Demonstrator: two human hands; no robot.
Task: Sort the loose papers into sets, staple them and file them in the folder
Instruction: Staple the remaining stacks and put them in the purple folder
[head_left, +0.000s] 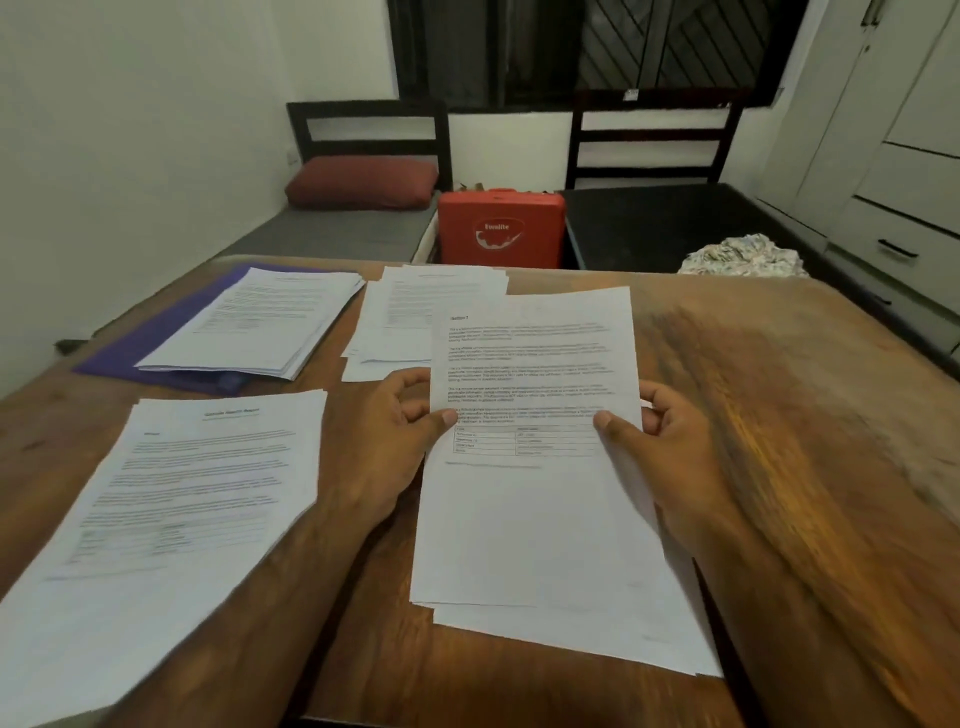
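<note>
Between both hands over the wooden table (779, 415), held sheaf of papers (530, 509), long axis running away from the person, heading at the far end, left hand (395, 431) pinching its left edge, right hand (670, 447) its right, thumbs on top. Four paper piles counted: held sheaf, near-left stack (171, 509), far-middle stack (395, 322), far-left stack (260, 322) atop one purple folder (140, 348); perhaps several sheets each, too blurred to count.

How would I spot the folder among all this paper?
Look to the far left corner of the wooden table. The folder lies flat there under a stack of printed sheets. It alone is purple; its neighbours are white paper.
</note>
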